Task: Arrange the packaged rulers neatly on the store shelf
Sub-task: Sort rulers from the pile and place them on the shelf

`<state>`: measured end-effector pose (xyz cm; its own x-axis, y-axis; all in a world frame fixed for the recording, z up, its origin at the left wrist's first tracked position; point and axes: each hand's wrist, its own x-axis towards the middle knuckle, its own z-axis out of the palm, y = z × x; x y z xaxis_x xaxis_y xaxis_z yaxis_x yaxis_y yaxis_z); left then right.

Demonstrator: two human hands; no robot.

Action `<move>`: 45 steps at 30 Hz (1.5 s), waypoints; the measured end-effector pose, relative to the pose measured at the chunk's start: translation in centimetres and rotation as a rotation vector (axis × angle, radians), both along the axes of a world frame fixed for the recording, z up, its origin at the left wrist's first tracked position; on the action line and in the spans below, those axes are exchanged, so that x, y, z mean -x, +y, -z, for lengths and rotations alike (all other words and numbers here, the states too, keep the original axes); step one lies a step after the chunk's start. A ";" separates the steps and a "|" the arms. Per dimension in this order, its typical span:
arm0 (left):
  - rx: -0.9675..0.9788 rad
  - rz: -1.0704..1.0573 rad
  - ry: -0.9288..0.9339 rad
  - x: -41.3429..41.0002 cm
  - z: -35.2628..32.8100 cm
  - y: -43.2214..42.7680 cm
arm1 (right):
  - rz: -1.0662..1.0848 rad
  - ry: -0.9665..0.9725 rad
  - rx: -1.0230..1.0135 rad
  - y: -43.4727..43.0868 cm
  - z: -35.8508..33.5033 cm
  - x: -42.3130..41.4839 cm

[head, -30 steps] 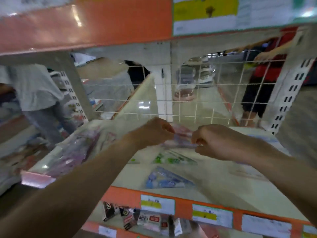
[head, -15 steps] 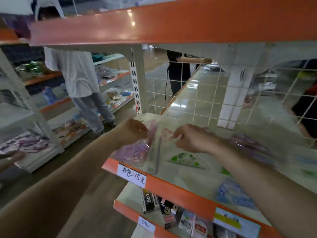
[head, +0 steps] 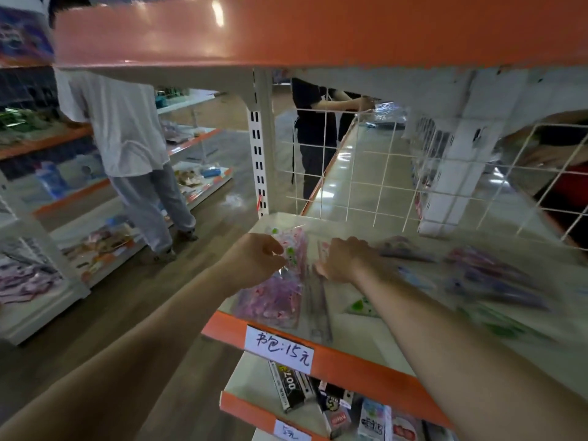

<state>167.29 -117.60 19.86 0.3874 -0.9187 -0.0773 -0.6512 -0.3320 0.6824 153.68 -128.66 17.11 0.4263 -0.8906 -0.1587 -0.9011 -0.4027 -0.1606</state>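
Observation:
A pink and purple packaged ruler set [head: 276,294] in clear wrap lies at the left end of the cream shelf [head: 375,338]. My left hand [head: 254,259] pinches its top left edge. A second clear packet with a long ruler [head: 318,300] lies just to its right. My right hand [head: 342,259] rests on the top of that packet with its fingers bent down. More ruler packets, purple [head: 496,281] and green [head: 496,323], lie scattered and blurred to the right. A green triangle packet [head: 361,305] shows under my right forearm.
An orange shelf front carries a handwritten price tag [head: 279,349]. A white wire grid [head: 366,173] backs the shelf and an orange shelf [head: 318,30] hangs overhead. Small boxed goods [head: 334,405] fill the shelf below. A person in a white shirt [head: 127,148] stands in the left aisle.
My view has swung left along the shelf. Both hands carried the pink packet from mid-shelf to the left end and set it down there; my right hand now rests on the neighbouring packet.

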 end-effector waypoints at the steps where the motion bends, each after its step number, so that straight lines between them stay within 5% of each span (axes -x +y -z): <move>1: 0.014 -0.003 0.004 -0.1 0.2 0.0 | 0.008 0.005 0.010 0.0 0.1 -0.4; 10: 0.143 -0.037 0.098 -0.9 0.2 -0.7 | 0.041 0.008 -0.075 -1.1 -0.6 -0.9; 13: 0.145 -0.040 0.175 -1.2 -0.1 -1.2 | 0.061 -0.196 -0.137 -1.4 -0.7 -0.1; 17: 0.139 -0.018 0.381 -1.0 -0.9 -1.5 | 0.144 -0.740 -0.346 -0.6 -3.2 1.4; 21: 0.114 0.087 0.763 -0.5 -1.9 -1.5 | 0.119 -1.057 -0.590 1.7 -5.6 0.0; 26: 0.095 0.015 0.745 -2.1 -1.8 -1.4 | 0.049 -0.951 -0.577 2.2 -5.6 -1.5; 31: 0.131 -0.252 0.555 -5.8 -0.3 -1.7 | 0.051 -0.229 -0.291 2.1 -3.2 -0.9; 34: 0.135 -0.262 0.493 -5.5 1.0 -1.2 | -0.003 -0.015 -0.187 3.2 -2.8 -1.5; 45: 0.149 -0.273 0.576 -2.5 2.5 -1.4 | -0.009 0.035 -0.251 4.4 -2.5 -3.0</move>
<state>169.82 -119.03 17.34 0.5429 -0.8101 -0.2213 -0.0736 -0.3084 0.9484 156.72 -124.24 19.57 0.4246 -0.8175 -0.3891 -0.9043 -0.3622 -0.2257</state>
